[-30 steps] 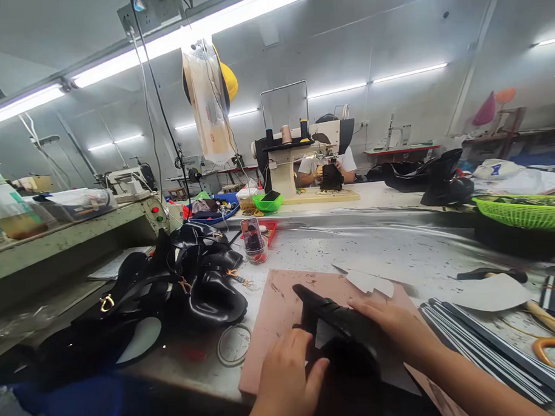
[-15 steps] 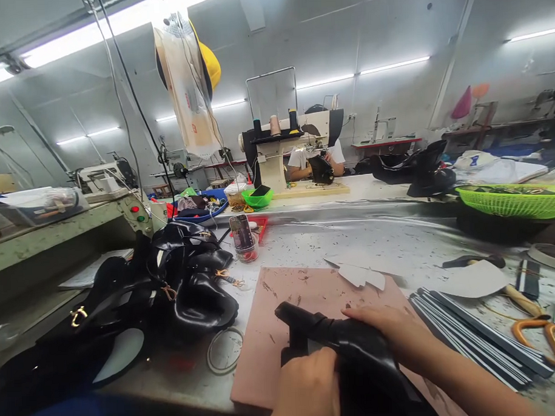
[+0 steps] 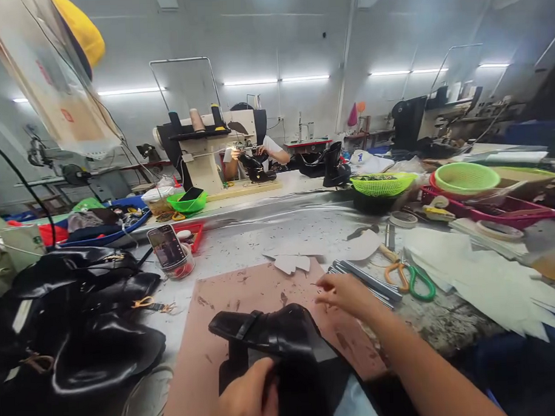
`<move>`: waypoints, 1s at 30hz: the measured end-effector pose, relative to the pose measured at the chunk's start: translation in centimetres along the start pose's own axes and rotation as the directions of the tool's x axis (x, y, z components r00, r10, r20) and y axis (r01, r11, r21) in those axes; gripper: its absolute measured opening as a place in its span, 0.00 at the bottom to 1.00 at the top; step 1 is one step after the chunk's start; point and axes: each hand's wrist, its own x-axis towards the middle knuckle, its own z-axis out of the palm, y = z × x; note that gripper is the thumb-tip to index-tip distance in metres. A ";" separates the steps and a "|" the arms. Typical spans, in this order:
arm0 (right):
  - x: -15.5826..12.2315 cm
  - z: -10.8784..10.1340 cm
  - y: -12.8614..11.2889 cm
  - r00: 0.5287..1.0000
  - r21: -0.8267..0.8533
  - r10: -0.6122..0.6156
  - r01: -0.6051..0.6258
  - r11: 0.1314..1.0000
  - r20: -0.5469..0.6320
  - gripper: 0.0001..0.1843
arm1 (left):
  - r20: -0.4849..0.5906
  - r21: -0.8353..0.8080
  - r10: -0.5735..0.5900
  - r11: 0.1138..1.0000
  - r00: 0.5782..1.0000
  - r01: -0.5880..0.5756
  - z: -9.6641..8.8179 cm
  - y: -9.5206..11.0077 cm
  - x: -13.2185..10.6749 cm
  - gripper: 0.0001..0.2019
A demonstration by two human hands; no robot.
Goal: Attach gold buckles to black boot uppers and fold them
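A black boot (image 3: pixel 286 338) was laid at the lower centre of the frame, its toe pointed to the left and a narrow strap seen across its front. It was supported over a pink board (image 3: pixel 187 363), and its near edge was gripped by the left hand (image 3: pixel 250 394), closed with the thumb uppermost; the other fingers were partly hidden. The right hand (image 3: pixel 346 293) was held apart from the boot, to its upper right, partly open with fingers loosely bent and nothing seen in its grasp. Beside that hand, dark strips with white edges (image 3: pixel 369 282) were bundled, and scissors (image 3: pixel 421 283) with orange and green handles were placed farther right. White sheets (image 3: pixel 484 273) were spread at the right of the frame. A heap of glossy black boots (image 3: pixel 104 347) was piled at the lower left, near a phone (image 3: pixel 166 245) propped upright against a clear cup (image 3: pixel 185 269). Beyond, at upper centre, a sewing machine (image 3: pixel 203 168) was attended by a person in a white shirt.
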 end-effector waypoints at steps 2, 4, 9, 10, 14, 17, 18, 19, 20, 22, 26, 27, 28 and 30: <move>1.2 -0.6 3.0 0.984 -0.050 0.176 -0.176 0.983 -0.010 0.11 | -0.072 -0.024 -0.033 0.999 0.997 0.031 0.2 0.7 -0.3 0.14; 2.1 -0.7 5.3 0.944 -0.110 0.330 -0.326 0.939 0.018 0.12 | -0.152 -0.063 -0.072 0.996 0.986 0.063 0.5 1.6 -0.4 0.13; 1.9 0.6 6.8 0.882 -0.194 0.457 -0.431 0.881 0.116 0.11 | -0.348 0.088 0.145 0.989 0.926 -0.122 -0.3 3.5 0.6 0.12; 1.7 0.8 6.7 0.875 -0.199 0.469 -0.441 0.875 0.119 0.12 | -0.337 0.154 0.225 0.971 0.914 -0.182 -0.6 3.8 0.9 0.11; 1.7 0.8 6.9 0.860 -0.189 0.493 -0.466 0.864 0.134 0.13 | -0.248 0.184 0.312 0.945 0.917 -0.271 -1.6 4.5 1.5 0.06; 2.0 0.8 7.5 0.853 -0.172 0.503 -0.479 0.860 0.139 0.12 | -0.219 0.115 0.364 0.931 0.905 -0.347 -1.5 4.8 1.5 0.08; 2.0 0.8 7.7 0.851 -0.171 0.507 -0.484 0.858 0.138 0.13 | -0.223 0.099 0.386 0.923 0.895 -0.373 -1.4 4.8 1.5 0.09; 2.0 0.8 7.8 0.848 -0.171 0.511 -0.488 0.856 0.138 0.13 | -0.226 0.082 0.405 0.914 0.886 -0.397 -1.4 4.9 1.5 0.09; 2.0 0.9 7.9 0.847 -0.174 0.514 -0.490 0.854 0.139 0.13 | -0.226 0.060 0.417 0.908 0.880 -0.415 -1.3 4.9 1.5 0.09; 1.9 1.0 8.2 0.844 -0.180 0.515 -0.489 0.853 0.149 0.12 | -0.212 0.012 0.435 0.896 0.875 -0.443 -1.4 4.9 1.4 0.09; 2.1 1.3 8.7 0.841 -0.170 0.507 -0.481 0.860 0.189 0.13 | -0.187 -0.039 0.439 0.891 0.879 -0.453 -1.6 5.0 1.2 0.08; 2.2 1.4 8.9 0.841 -0.160 0.505 -0.480 0.862 0.195 0.12 | -0.188 -0.040 0.438 0.891 0.879 -0.452 -1.6 5.0 1.2 0.08; 2.3 1.4 9.1 0.842 -0.146 0.503 -0.482 0.864 0.197 0.12 | -0.190 -0.039 0.435 0.892 0.880 -0.450 -1.5 5.0 1.1 0.08; 2.4 1.6 9.3 0.843 -0.111 0.503 -0.491 0.864 0.188 0.10 | -0.201 -0.038 0.433 0.893 0.879 -0.449 -1.4 4.9 1.0 0.08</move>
